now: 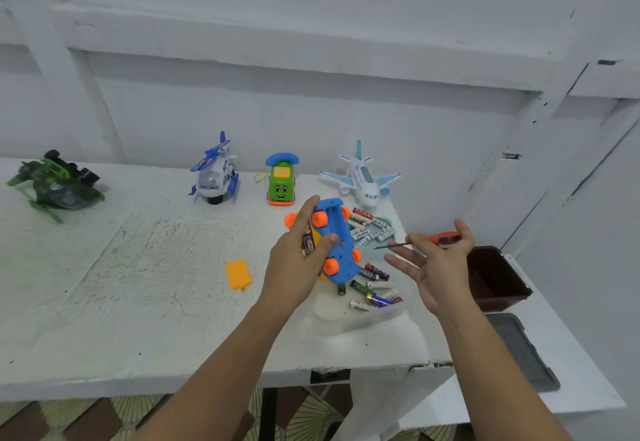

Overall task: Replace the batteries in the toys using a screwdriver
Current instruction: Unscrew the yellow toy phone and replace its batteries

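My left hand (pixel 301 260) grips a blue toy car (pixel 337 243) with orange wheels, held upside down above the table so its open battery compartment faces up. My right hand (pixel 438 260) holds an orange-handled screwdriver (pixel 445 238) between thumb and index finger, its thin shaft pointing left toward the car, the other fingers spread. The car's yellow battery cover (pixel 238 273) lies on the table to the left. Loose batteries (pixel 372 229) fill a pale tray behind the car, and more batteries (pixel 375 288) lie on a clear lid below it.
Along the back of the white table (pixel 138 285) stand a green helicopter (pixel 55 182), a blue-white helicopter (pixel 216 174), a green toy phone car (pixel 281 181) and a white airplane (pixel 363 177). A dark red bin (pixel 495 278) and a grey lid (pixel 523 350) sit at the right.
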